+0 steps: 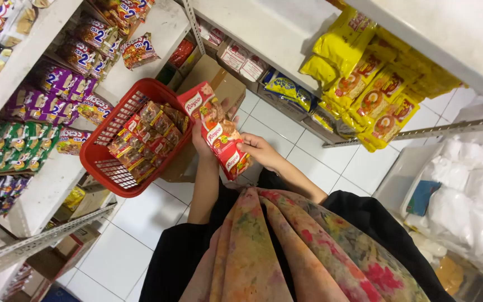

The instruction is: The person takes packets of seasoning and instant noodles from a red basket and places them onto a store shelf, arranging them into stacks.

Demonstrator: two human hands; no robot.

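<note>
Both hands hold a strip of red sachets beside a red basket.

The left hand point(203, 142) grips the sachet strip point(216, 130) from behind near its middle; the right hand point(257, 150) pinches its lower end. The strip rises between them, tilted toward the basket point(107, 168), which sits on the shelf point(46, 190) just left, full of similar packets point(146, 137).

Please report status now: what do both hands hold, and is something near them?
Left hand and right hand both grip a strip of red sachets. Red basket of similar packets sits just left. Nothing blocks the hands.
</note>
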